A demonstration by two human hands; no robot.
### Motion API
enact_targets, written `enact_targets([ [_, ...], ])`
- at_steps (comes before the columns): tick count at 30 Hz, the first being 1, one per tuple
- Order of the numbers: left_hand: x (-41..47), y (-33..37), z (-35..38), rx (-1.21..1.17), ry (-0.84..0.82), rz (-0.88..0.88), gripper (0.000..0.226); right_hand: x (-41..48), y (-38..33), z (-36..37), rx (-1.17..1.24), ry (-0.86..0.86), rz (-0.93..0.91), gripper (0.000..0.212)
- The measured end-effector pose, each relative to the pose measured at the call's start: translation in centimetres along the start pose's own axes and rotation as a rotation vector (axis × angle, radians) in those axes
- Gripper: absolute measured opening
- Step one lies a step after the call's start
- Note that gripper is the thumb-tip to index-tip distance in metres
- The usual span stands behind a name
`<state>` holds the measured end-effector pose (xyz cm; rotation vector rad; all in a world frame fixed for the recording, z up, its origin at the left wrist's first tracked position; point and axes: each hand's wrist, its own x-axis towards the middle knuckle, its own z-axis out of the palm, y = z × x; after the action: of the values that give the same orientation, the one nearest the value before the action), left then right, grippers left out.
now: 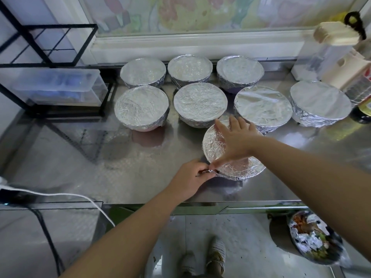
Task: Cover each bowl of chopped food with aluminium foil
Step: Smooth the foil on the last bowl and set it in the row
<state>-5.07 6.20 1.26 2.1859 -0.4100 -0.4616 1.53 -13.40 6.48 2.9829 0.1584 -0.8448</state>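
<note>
**A:** Where's the bowl (255,170) being worked on?

**B:** Right under both hands. The foil (212,145) already lies over its top, crinkled, with the skirt turned down round the rim.

**A:** And the grip?

**B:** The left hand (190,177) has its fingers curled and pinches a loose flap (208,171) of foil at the rim. The right hand (234,141) lies flat on top with fingers spread. It clamps nothing, and its thumb reaches down to the pinch.

**A:** How will the foil behave?

**B:** I'd judge it thin and light. It keeps whatever crease you give it, but it tears if tugged hard or dragged over the rim. The place to hold is that flap, close to the rim: fold it under and press, don't pull outward.

**A:** Would the bowl slide?

**B:** Probably. The counter (120,161) looks like smooth steel, so the flat hand on top is worth keeping as an anchor. Press lightly, though, because the sheet could dent into the food.

**A:** What's around the grip?

**B:** Just beyond it are seven other bowls (200,103), all wrapped, and the nearest sits very close to the right fingertips. Below the grip and to the right, down on the floor, sits a bag (313,237) of scraps and crumpled foil.
</note>
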Motion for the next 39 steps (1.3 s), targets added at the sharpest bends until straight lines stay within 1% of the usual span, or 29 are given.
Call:
enact_targets([
  [2, 0.2, -0.1, -0.2, -0.068, -0.021, -0.050, 0.018, 0.0, 0.0, 0.0, 0.003, 0.006, 0.001, 0.162],
  [6, 0.6, 0.2, -0.8, -0.355, -0.101, -0.240, 0.026, -0.2, 0.1, 0.2, 0.009, 0.009, -0.015, 0.162],
  [8, 0.9, 0.4, -0.9, -0.512, -0.127, -0.321, 0.019, -0.2, 0.2, 0.1, 0.008, 0.002, -0.014, 0.162],
  [9, 0.9, 0.5, -0.8, -0.596, -0.120, -0.364, 0.015, -0.3, 0.1, 0.1, 0.008, -0.004, -0.013, 0.162],
  [12, 1.1, 0.7, -0.7, -0.813, -0.056, -0.502, 0.017, -0.3, 0.1, 0.1, 0.013, -0.011, -0.010, 0.163],
  [13, 1.1, 0.8, -0.7, -0.873, -0.033, -0.542, 0.015, -0.3, 0.1, 0.1, 0.015, -0.012, -0.009, 0.163],
  [15, 1.2, 1.0, -0.6, -0.964, 0.008, -0.613, 0.009, -0.3, 0.0, 0.1, 0.014, -0.012, -0.005, 0.164],
  [18, 1.4, 1.6, -0.4, -1.067, 0.068, -0.687, 0.008, -0.4, -0.1, 0.1, 0.004, -0.011, 0.000, 0.164],
  [22, 1.3, 2.6, -0.5, -1.164, 0.124, -0.765, 0.017, -0.5, -0.1, 0.1, 0.015, -0.002, -0.001, 0.162],
  [26, 1.4, 3.6, -1.7, -1.172, 0.092, -0.794, 0.023, -0.5, -0.1, 0.1, 0.010, 0.007, 0.001, 0.161],
  [28, 1.7, 4.5, -2.8, -1.146, 0.049, -0.818, 0.022, -0.5, -0.1, 0.2, 0.014, 0.009, 0.004, 0.162],
  [30, 1.9, 6.2, -4.2, -1.133, -0.039, -0.832, 0.019, -0.4, -0.1, 0.2, 0.021, 0.009, 0.006, 0.162],
  [33, 2.2, 8.4, -5.6, -1.113, -0.139, -0.825, 0.031, -0.3, -0.1, 0.2, 0.030, 0.008, 0.006, 0.163],
  [37, 3.4, 9.4, -6.3, -1.110, -0.179, -0.881, 0.036, -0.3, -0.3, 0.3, 0.023, 0.007, 0.016, 0.164],
  [39, 3.7, 9.2, -6.6, -1.161, -0.211, -0.911, 0.035, -0.3, -0.4, 0.3, 0.015, 0.008, 0.021, 0.163],
])
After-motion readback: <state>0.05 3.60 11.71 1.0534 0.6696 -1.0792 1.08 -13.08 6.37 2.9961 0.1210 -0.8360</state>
